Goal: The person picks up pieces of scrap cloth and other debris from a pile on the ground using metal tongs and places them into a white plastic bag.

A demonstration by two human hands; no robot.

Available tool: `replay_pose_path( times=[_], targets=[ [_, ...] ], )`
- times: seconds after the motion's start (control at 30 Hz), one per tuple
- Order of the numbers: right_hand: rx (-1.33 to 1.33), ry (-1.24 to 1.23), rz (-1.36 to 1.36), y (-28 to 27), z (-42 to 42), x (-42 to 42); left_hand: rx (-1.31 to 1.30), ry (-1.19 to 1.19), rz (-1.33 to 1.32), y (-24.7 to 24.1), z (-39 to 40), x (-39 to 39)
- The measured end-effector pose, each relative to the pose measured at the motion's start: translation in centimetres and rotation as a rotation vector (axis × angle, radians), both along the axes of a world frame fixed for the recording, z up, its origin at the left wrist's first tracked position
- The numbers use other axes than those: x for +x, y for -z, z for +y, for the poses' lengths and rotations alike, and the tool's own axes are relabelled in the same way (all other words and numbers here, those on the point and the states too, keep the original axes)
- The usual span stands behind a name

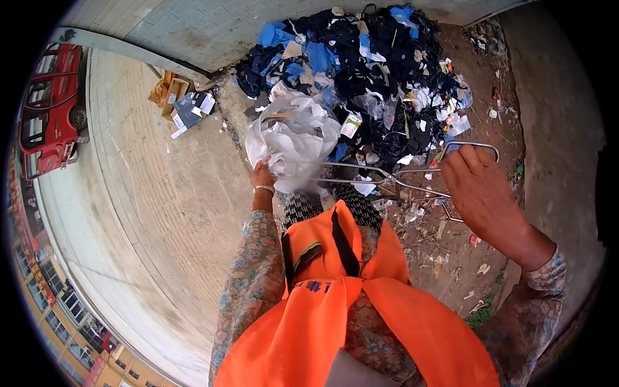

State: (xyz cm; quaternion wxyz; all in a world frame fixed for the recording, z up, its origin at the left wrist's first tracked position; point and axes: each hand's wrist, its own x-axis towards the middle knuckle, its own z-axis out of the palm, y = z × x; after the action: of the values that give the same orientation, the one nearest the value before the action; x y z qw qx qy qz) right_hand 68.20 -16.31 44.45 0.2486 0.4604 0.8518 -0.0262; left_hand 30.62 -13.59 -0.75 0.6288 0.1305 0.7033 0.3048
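My right hand (pixel 478 193) grips the looped handles of long metal tongs (pixel 387 176). Their two arms cross at a pivot and reach left, with the tips against or inside a white translucent plastic bag (pixel 295 135). At the bag's near left side, my left hand (pixel 262 174) holds its edge. White crumpled material shows through the bag, though I cannot tell exactly what it is. Beyond the bag lies a heap of dark fabric scraps (pixel 358 82) mixed with blue plastic, paper and clear film. A small printed carton (pixel 351 125) rests on the heap's near side.
A pale wall (pixel 193 34) stands behind the heap. On the concrete at left are an open cardboard box (pixel 175 94) and a dark flattened box (pixel 189 111). A red vehicle (pixel 53 106) stands on the road farther left. Littered soil (pixel 435 242) borders a concrete strip (pixel 556 121) at right.
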Motion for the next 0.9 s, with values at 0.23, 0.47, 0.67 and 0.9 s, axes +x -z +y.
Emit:
replay_pose_path(
  times=[0.23, 0.47, 0.67, 0.9],
  targets=[
    [-0.237, 0.671, 0.112, -3.9, -7.1, 7.0, 0.026, -0.134, -0.093, 0.2, 0.2, 1.0],
    [-0.393, 1.052, 0.118, 13.3, -20.6, 13.0, -0.009, -0.225, -0.044, -1.5, -0.4, -0.3],
    [-0.374, 1.061, -0.293, 25.1, -21.3, 13.0, -0.057, -0.305, -0.016, -3.7, 0.1, 1.6],
    [-0.315, 0.991, -0.311, 31.6, -17.1, 12.1, -0.11, -0.277, 0.001, -2.2, -0.5, -0.4]
  ],
)
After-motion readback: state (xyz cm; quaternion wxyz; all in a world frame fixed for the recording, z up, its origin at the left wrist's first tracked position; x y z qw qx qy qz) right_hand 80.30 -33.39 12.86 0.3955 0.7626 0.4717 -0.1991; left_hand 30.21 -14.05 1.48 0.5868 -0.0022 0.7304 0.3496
